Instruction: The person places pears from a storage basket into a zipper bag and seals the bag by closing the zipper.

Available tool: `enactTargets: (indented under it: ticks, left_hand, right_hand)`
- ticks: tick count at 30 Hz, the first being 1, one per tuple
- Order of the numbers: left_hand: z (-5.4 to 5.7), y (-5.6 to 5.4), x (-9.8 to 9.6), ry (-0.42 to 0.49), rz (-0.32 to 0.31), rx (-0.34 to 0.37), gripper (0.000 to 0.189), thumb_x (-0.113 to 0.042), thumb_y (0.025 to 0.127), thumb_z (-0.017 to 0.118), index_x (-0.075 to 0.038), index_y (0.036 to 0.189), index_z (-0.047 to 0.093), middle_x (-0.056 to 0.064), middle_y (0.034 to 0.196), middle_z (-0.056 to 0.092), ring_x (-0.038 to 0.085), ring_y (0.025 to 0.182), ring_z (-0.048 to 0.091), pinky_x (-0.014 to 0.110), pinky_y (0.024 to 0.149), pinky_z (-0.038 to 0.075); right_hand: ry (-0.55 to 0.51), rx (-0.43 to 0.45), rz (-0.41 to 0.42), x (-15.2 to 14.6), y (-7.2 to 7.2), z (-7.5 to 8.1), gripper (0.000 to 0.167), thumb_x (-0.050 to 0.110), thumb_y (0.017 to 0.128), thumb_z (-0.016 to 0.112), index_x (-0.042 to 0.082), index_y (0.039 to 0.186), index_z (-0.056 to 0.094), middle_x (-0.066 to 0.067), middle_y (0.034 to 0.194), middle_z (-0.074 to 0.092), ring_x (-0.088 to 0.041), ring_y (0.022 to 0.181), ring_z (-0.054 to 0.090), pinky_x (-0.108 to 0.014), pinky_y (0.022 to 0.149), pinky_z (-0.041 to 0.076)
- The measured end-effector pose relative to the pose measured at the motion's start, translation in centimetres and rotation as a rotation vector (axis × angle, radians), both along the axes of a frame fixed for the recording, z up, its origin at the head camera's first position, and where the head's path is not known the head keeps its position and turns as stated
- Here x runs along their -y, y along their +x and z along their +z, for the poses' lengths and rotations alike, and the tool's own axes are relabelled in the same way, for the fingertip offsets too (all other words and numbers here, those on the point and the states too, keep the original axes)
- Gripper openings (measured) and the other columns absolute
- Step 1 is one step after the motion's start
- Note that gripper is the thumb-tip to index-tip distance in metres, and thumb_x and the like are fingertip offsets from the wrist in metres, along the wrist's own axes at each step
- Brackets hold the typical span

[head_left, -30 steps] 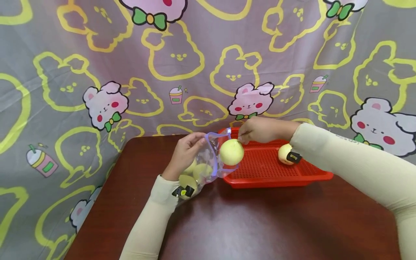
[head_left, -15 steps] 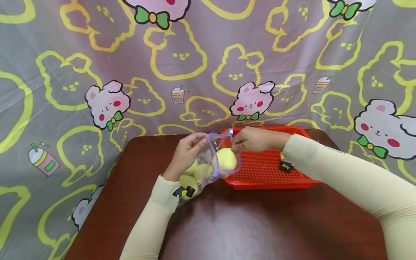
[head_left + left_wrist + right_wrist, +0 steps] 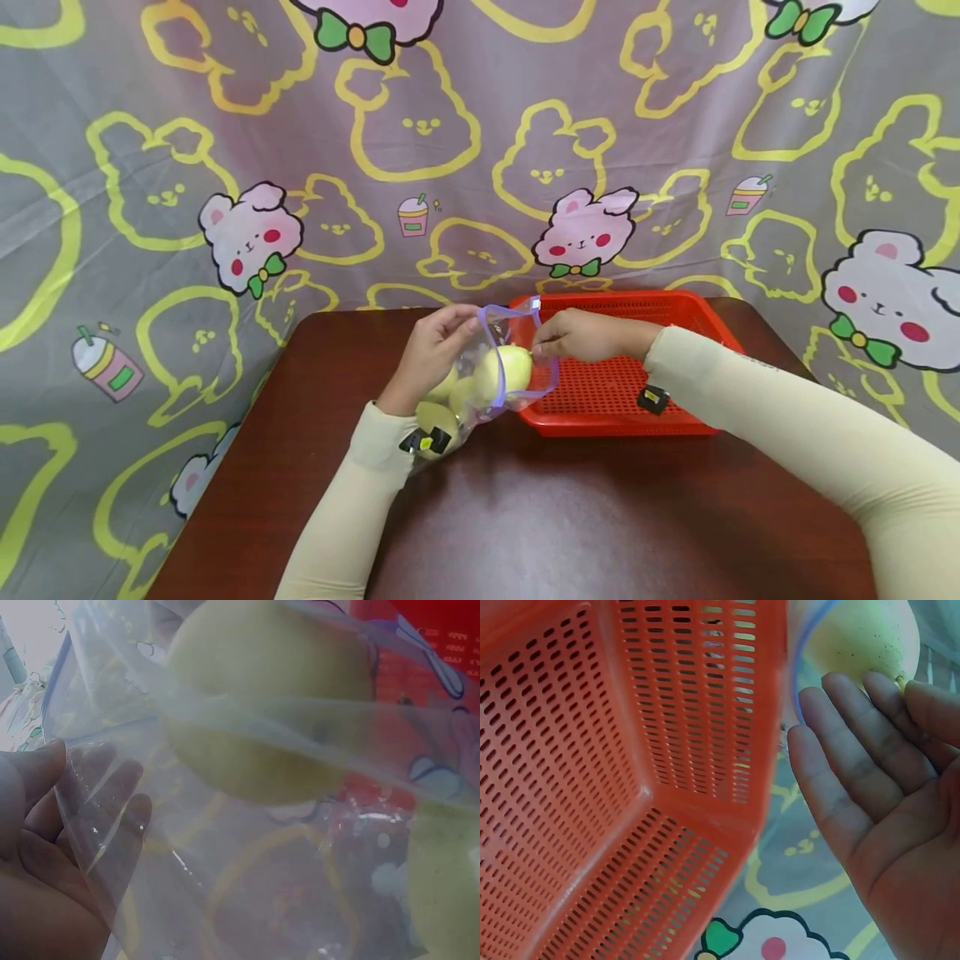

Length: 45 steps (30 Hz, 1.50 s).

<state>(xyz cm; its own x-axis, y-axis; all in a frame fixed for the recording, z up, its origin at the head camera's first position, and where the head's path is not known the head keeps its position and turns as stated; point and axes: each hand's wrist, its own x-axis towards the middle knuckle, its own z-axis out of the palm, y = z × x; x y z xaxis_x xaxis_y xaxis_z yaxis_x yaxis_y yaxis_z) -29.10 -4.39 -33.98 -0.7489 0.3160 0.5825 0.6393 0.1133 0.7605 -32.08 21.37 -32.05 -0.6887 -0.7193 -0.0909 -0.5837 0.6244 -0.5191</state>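
Note:
A clear zip bag with a purple rim (image 3: 556,371) leans open toward the red basket. My left hand (image 3: 431,354) pinches the rim's near edge between thumb and fingers; through the film of the left wrist view, several fingers show behind the plastic. A pale yellow pear (image 3: 513,369) is in the bag's mouth, its stem toward my right hand (image 3: 583,335). Thumb and forefinger of that hand pinch the stem, as the right wrist view of the pear (image 3: 866,641) shows. Deeper in the bag lie several more pears (image 3: 435,421).
The red perforated basket (image 3: 630,429) stands right of the bag on the dark brown table (image 3: 570,517). My right sleeve (image 3: 750,400) covers part of the basket. A patterned curtain (image 3: 450,200) hangs behind the table.
The right hand has moved down and left, bringing the pear from outside the bag's mouth into it. A pear seen earlier in the basket is now hidden behind the right sleeve.

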Motion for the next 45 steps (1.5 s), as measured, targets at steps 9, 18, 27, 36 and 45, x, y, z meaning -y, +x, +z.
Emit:
enactTargets:
  ticks: [9, 18, 27, 36, 45]
  left_hand:
    - [-0.2, -0.2, 0.3, 0.009, 0.002, -0.016, 0.017, 0.000, 0.095, 0.061, 0.010, 0.107, 0.066, 0.021, 0.093, 0.070, 0.022, 0.079, 0.064, 0.025, 0.070, 0.050]
    - [-0.2, -0.1, 0.0, -0.008, 0.000, -0.042, 0.015, 0.004, 0.094, 0.060, 0.010, 0.106, 0.066, 0.021, 0.090, 0.069, 0.034, 0.076, 0.060, 0.024, 0.068, 0.048]
    - [-0.3, -0.2, -0.2, -0.002, -0.002, -0.055, 0.014, 0.005, 0.093, 0.060, 0.011, 0.104, 0.066, 0.020, 0.092, 0.070, 0.012, 0.078, 0.061, 0.023, 0.071, 0.049]
    - [-0.2, 0.0, -0.2, 0.066, 0.044, -0.114, 0.011, 0.004, 0.093, 0.061, 0.012, 0.099, 0.066, 0.021, 0.078, 0.066, 0.026, 0.066, 0.055, 0.021, 0.062, 0.044]
    - [0.1, 0.3, -0.3, 0.089, 0.082, -0.099, 0.010, 0.004, 0.094, 0.060, 0.012, 0.097, 0.066, 0.015, 0.073, 0.063, 0.027, 0.063, 0.052, 0.021, 0.059, 0.041]
  right_hand:
    - [0.080, 0.058, 0.049, 1.4, -0.2, -1.6, 0.018, 0.017, 0.099, 0.058, 0.014, 0.109, 0.073, 0.003, 0.085, 0.067, -0.012, 0.074, 0.058, -0.030, 0.073, 0.051]
    - [0.122, 0.051, 0.015, 2.1, 0.2, -2.4, 0.022, 0.008, 0.098, 0.059, 0.012, 0.116, 0.070, 0.001, 0.088, 0.067, -0.012, 0.064, 0.060, -0.025, 0.061, 0.053]
    - [0.109, -0.050, 0.113, 3.5, -0.3, -3.1, 0.013, 0.010, 0.098, 0.059, 0.012, 0.093, 0.071, -0.002, 0.067, 0.060, -0.007, 0.055, 0.053, -0.025, 0.056, 0.050]
    - [0.062, -0.143, 0.074, 5.7, 0.0, -2.6, 0.013, 0.005, 0.092, 0.062, 0.012, 0.082, 0.068, 0.005, 0.062, 0.057, -0.006, 0.054, 0.050, -0.024, 0.054, 0.047]
    - [0.079, -0.136, 0.136, 5.6, 1.1, -3.4, 0.012, 0.000, 0.088, 0.061, 0.009, 0.086, 0.070, 0.007, 0.069, 0.057, -0.007, 0.064, 0.046, -0.024, 0.062, 0.046]
